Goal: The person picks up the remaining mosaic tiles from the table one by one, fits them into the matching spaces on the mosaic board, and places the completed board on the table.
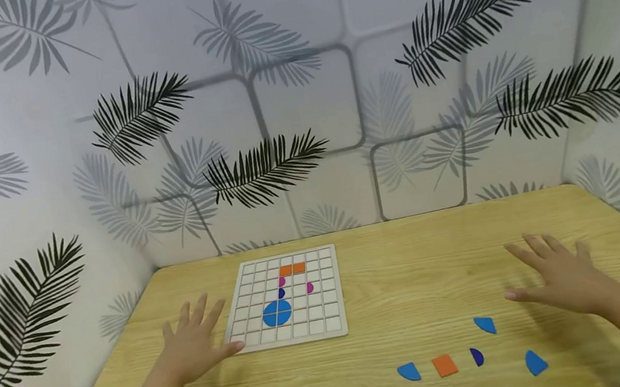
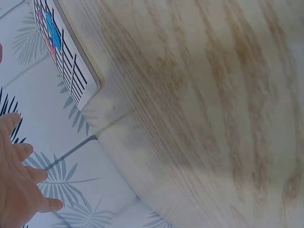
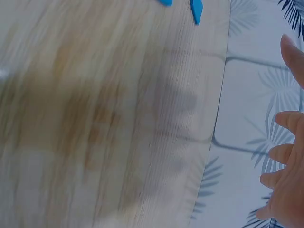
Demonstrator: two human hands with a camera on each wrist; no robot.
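Observation:
My left hand is spread over the table's left side, its thumb overlapping the near left corner of a white grid board. On the board, blue quarter pieces form a circle, with two orange squares, two magenta half-rounds and a dark blue half-round above it. On the right my right hand is spread, holding nothing. Near it lie three blue quarter pieces, an orange square and a dark blue half-round. In the left wrist view, the left hand holds nothing.
The wooden table meets a wall with grey and black leaf patterns at the back. Similar patterned walls stand at the left and right. The loose pieces lie along the table's near right part.

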